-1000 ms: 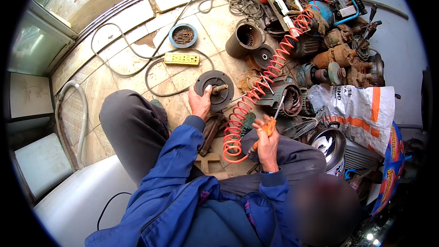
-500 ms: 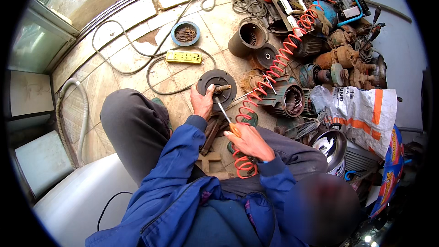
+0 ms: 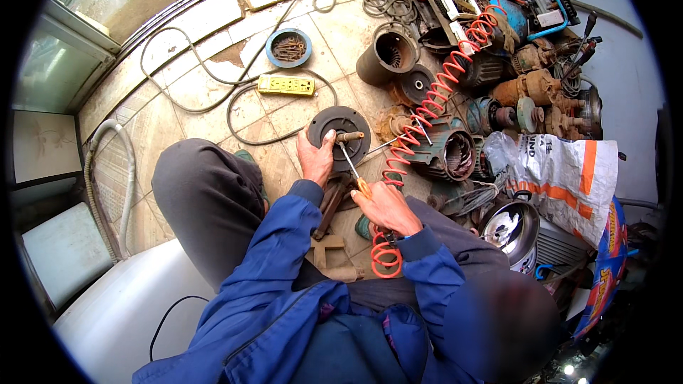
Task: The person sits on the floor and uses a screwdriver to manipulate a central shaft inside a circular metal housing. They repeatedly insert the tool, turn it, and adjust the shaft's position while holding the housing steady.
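A dark round metal plate with a short brownish shaft at its middle stands in front of me. Along its near left edge my left hand is closed, the thumb laid over the face beside the shaft. Gripped in my right hand is a screwdriver with an orange handle. Its metal blade slants up to the plate, and the tip meets the hub near the foot of the shaft. Below the plate, between my legs, lies a brown metal piece, partly hidden.
A red coiled hose runs close by my right hand. Beyond the plate lie a yellow power strip and a blue-rimmed bowl of bolts. Motor housings, a dark cylinder and a metal pot crowd the right side.
My right hand has shifted slightly, and the screwdriver's tip sits a little higher against the hub, its blade steeper. My left hand keeps its hold on the plate.
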Demonstrator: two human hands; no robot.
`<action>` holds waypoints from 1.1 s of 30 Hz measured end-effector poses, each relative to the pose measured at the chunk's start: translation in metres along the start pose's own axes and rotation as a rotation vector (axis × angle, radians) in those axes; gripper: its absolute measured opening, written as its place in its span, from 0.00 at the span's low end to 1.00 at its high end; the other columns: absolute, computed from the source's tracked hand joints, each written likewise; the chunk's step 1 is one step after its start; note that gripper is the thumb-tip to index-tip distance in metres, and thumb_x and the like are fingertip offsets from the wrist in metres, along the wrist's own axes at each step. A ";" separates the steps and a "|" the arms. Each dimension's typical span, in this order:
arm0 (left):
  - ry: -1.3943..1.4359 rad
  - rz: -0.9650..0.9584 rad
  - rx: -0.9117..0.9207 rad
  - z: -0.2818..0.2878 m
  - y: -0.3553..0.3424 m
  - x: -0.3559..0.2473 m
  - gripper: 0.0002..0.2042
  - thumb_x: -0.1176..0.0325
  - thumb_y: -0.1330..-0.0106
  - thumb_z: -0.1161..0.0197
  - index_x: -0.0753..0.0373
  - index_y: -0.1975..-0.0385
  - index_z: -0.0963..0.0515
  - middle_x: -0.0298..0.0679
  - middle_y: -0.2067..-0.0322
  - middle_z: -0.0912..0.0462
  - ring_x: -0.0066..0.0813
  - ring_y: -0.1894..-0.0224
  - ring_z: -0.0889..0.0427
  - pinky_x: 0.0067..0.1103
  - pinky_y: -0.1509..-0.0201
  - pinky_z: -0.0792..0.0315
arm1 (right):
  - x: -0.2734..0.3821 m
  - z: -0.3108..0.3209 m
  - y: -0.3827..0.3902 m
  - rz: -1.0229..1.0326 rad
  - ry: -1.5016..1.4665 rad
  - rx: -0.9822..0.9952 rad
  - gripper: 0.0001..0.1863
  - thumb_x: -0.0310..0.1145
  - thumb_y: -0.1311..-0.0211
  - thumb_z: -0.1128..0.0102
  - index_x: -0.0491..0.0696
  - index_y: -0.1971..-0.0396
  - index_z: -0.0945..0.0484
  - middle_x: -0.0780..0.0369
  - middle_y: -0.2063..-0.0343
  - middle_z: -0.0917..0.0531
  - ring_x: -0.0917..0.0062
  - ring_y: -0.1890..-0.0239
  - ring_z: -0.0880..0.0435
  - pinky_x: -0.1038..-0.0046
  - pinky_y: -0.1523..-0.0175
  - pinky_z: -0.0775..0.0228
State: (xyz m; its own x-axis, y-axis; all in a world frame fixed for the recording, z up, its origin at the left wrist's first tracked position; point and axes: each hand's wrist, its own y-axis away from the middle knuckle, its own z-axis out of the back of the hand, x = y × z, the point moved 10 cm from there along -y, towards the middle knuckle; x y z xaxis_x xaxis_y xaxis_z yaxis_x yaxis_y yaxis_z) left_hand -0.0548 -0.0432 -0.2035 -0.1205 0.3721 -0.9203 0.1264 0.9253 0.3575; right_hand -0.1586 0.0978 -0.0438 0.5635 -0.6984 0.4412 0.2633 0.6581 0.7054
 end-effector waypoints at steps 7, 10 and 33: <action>-0.035 -0.028 -0.006 0.004 -0.005 0.007 0.28 0.64 0.38 0.22 0.72 0.43 0.26 0.50 0.51 0.17 0.39 0.48 0.17 0.32 0.40 0.25 | 0.000 0.001 0.001 -0.033 0.008 -0.003 0.26 0.50 0.30 0.43 0.37 0.66 0.17 0.38 0.72 0.17 0.39 0.62 0.15 0.47 0.58 0.25; -0.045 -0.024 -0.005 0.002 -0.004 0.005 0.29 0.63 0.38 0.22 0.72 0.43 0.25 0.51 0.51 0.18 0.40 0.48 0.18 0.33 0.40 0.25 | -0.006 -0.002 0.000 -0.059 -0.003 0.014 0.26 0.51 0.30 0.44 0.37 0.64 0.17 0.38 0.71 0.16 0.39 0.61 0.15 0.46 0.56 0.25; -0.014 0.001 0.021 -0.001 0.005 -0.008 0.28 0.67 0.35 0.23 0.71 0.40 0.28 0.48 0.50 0.17 0.34 0.48 0.18 0.28 0.40 0.24 | -0.003 0.001 -0.004 -0.133 0.019 -0.190 0.31 0.56 0.31 0.41 0.37 0.65 0.14 0.39 0.71 0.15 0.41 0.64 0.14 0.47 0.58 0.23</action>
State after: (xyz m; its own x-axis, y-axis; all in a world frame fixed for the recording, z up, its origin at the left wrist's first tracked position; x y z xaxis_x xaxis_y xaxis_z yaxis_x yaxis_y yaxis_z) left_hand -0.0539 -0.0415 -0.1940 -0.1064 0.3715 -0.9223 0.1472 0.9233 0.3549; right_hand -0.1622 0.0970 -0.0467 0.5279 -0.7783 0.3400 0.4780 0.6032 0.6385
